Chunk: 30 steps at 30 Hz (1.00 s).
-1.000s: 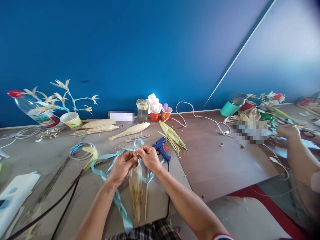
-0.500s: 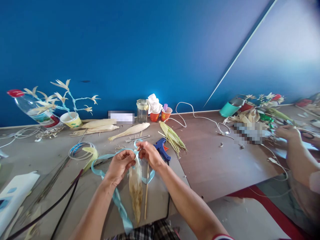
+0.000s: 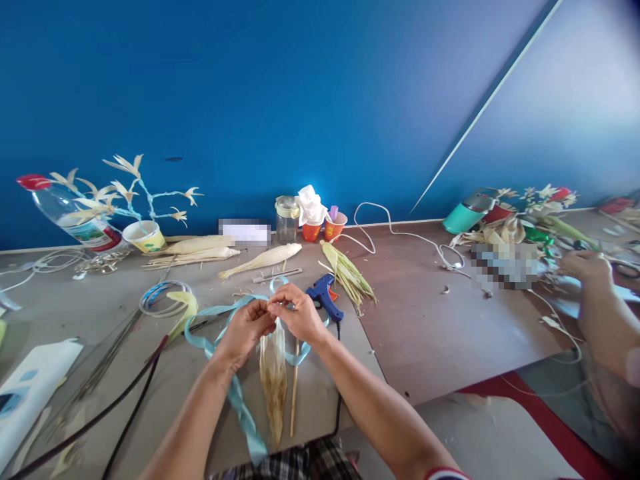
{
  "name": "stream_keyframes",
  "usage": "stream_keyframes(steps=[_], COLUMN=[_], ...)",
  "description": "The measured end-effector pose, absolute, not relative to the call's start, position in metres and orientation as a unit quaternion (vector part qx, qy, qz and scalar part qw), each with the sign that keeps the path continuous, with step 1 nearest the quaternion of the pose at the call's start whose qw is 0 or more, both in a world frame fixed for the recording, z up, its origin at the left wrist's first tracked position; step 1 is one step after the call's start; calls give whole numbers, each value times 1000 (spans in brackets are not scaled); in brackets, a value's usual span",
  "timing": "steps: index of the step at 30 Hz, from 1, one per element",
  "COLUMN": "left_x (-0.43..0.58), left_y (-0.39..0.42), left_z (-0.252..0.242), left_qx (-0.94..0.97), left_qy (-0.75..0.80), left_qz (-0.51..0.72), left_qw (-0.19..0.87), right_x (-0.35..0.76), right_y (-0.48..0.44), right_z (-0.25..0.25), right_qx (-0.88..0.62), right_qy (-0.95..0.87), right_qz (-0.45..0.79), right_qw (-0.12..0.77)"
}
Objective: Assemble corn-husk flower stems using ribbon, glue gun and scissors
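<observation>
My left hand [image 3: 250, 325] and my right hand [image 3: 299, 313] meet over the table with thumbs and fingertips pinched together. Between them is the upper end of a dried corn husk [image 3: 273, 380], which hangs down toward the table edge, whitish above and brown at its lower part. A light blue ribbon [image 3: 245, 420] loops around both hands and trails to the front edge; the fingers close on it at the husk's top, though the exact grip is hidden. A thin wooden stick [image 3: 294, 393] lies right of the husk. Beyond my right hand rests a blue glue gun [image 3: 326, 297].
Corn husks [image 3: 263, 261] lie toward the wall, near a glass jar [image 3: 287, 220] and paper cups [image 3: 335, 228]. At left stand a cup of husk flowers [image 3: 144, 237] and a tilted bottle [image 3: 75, 213]. A co-worker's hand [image 3: 590, 267] is at far right.
My right hand has turned and closed in on my left, its fingertips now pinched against the left ones and covering the ribbon at the husk's top. The view has shifted slightly.
</observation>
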<state>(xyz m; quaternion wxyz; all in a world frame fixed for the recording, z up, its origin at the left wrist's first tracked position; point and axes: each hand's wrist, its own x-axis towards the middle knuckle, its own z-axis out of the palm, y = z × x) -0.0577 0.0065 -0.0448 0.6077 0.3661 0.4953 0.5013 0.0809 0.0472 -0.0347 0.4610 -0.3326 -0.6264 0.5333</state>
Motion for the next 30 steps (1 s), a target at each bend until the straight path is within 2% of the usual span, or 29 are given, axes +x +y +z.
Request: stream_keyframes(steps=[5,13,20,30], left_x=[-57,-56,-60,-54], left_y=[6,6,6,8], left_z=[-47,-38,-37,-40], left_qx=[362,311,276,268], left_qy=[467,431,424,437], left_qz=[514,545,553,543], left_qw=[622,649,662,665], right_x=[79,81,90,83], right_y=[50,56,56,51], right_z=[-34,-37,-33,-33], right_qx=[-360,-330,-242,-301], right_qy=[-473,-334,-414,-428], right_qz=[625,727,767,742], right_qw=[506,500,427,420])
